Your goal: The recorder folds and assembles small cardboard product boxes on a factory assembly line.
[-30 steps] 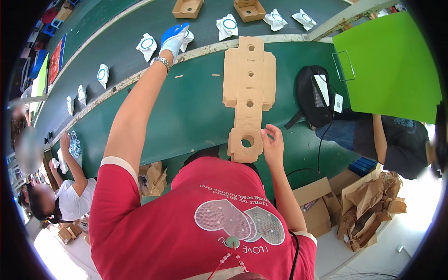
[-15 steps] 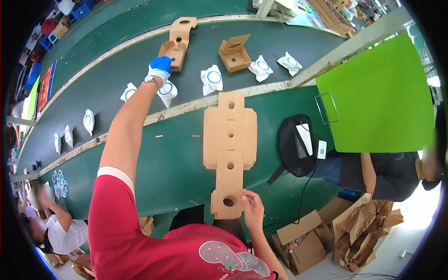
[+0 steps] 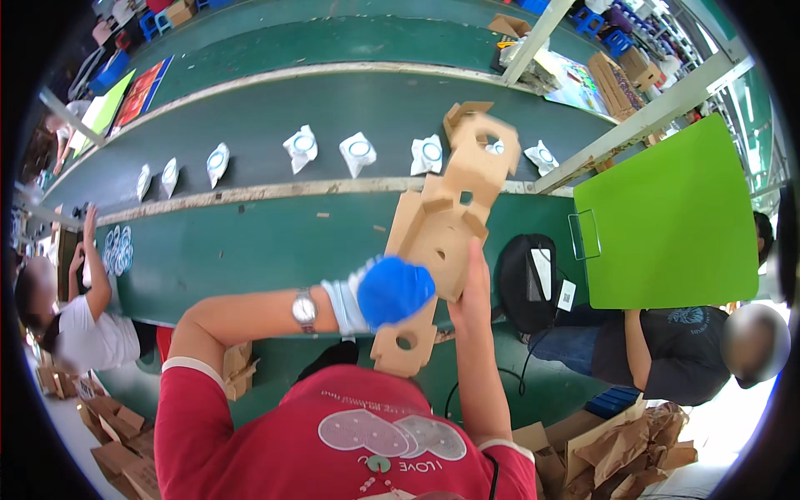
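Note:
A partly folded brown cardboard box [image 3: 442, 242] with a long flap, round holes in it, is held up over the green table. My right hand [image 3: 473, 292] grips its near right side, the thumb laid along the wall. My left hand [image 3: 393, 292], in a blue and white glove, is closed at the near left corner; its fingertips are hidden. Beneath lies a flat cardboard blank [image 3: 406, 340] with holes, mostly covered by the box. Past the flap's far end shows more brown cardboard [image 3: 467, 110]; I cannot tell whether it belongs to this box.
Several white packets with blue rings, one of them a packet [image 3: 358, 152], lie on the dark belt [image 3: 258, 117]. A black bag [image 3: 525, 271] and a green board [image 3: 667, 217] are at right. People sit on both sides. Blue-white rings [image 3: 118, 250] lie at the table's left.
My left hand has brought the box from the belt back toward me, over the flat blank. My right hand has left the blank's near end and now holds the box. The view has shifted.

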Demonstrator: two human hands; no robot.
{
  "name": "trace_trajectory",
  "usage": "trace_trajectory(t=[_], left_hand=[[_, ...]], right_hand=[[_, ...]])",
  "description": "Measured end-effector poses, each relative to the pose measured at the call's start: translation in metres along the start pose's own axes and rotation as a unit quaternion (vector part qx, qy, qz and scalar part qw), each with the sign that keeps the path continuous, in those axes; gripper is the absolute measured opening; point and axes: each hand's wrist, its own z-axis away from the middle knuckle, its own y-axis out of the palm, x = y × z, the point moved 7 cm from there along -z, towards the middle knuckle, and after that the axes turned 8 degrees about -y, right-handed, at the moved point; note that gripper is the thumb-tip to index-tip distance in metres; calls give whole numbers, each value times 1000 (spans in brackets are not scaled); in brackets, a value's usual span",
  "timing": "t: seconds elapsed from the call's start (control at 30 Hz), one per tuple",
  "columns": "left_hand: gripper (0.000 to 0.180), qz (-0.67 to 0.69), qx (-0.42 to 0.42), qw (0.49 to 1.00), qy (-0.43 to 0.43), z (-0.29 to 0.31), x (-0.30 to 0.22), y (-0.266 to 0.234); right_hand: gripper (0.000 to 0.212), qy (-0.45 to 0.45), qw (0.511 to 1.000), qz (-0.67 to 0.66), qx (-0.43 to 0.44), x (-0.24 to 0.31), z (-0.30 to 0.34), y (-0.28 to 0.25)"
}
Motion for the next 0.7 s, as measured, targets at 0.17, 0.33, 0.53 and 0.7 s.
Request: trace_trajectory(t=[0.17,0.33,0.53,0.7], left_hand=[[31,165,-24,980,-106,49,-37,-33],[43,533,-200,723,-391,124,-1,6],[20,579,-83,718,-378,146,-33,39],[36,566,-281,684,-364,144,-40,34]], right_hand=[[57,36,993,98,48,-15,57,-16],[58,53,991,107,64,-28,116,-2],[22,44,974,197,99,-46,147,-20],[12,-8,973,220,71,-44,149,-30]])
